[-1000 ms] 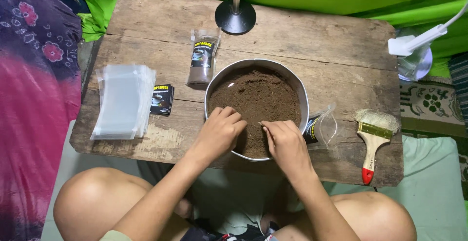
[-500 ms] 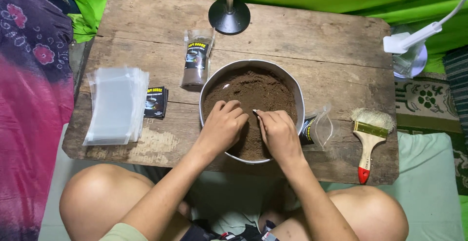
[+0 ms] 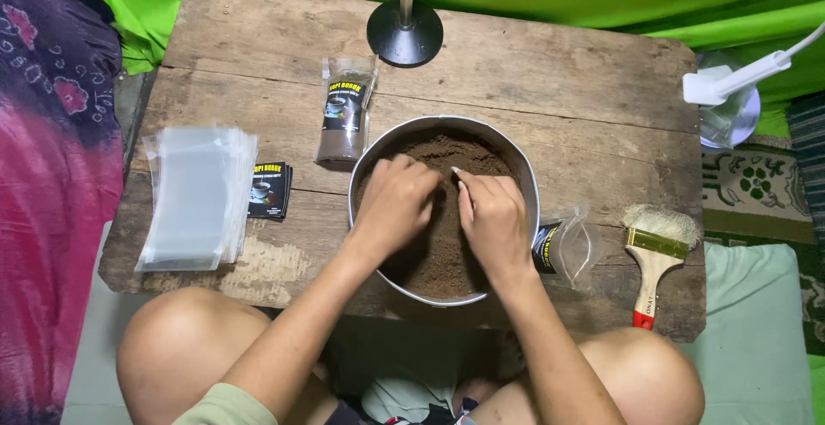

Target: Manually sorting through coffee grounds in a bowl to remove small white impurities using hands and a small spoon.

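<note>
Brown powder fills the round metal basin (image 3: 524,176), which sits dead centre on the worn wooden board (image 3: 550,73), pulled close to the person's knees so both arms reach in without stretching.

Left hand (image 3: 394,206): palm down on the powder at about 9 o'clock in the basin, fingers curled loosely together; nothing visibly pinched, though the underside is hidden.

Right hand (image 3: 494,219): just beside it at about 3 o'clock, fingers drawn together. A small pale tip (image 3: 455,170) shows at the fingertips between the two hands; can't tell whether it's a scoop, a bag edge or a nail, so whether this hand is gripping anything is unclear.

Around the basin:
- 11 o'clock: one filled clear sachet (image 3: 344,111) with a dark label, lying flat, set apart from the empties, so likely a finished one.
- 9 o'clock: small stack of dark labels (image 3: 271,190), and beyond it a stack of empty clear bags (image 3: 193,197), squared up on the left-hand side.
- 3 o'clock: an open clear bag with a label inside (image 3: 567,249), touching the basin rim, mouth open, beside the right hand.
- 4 o'clock: paintbrush (image 3: 655,257) with a red-tipped handle, handle toward the person.
- 12 o'clock: black round stand base (image 3: 405,34) with its pole rising out of frame.
- 2 o'clock, off the board: white clip lamp (image 3: 730,81).
</note>
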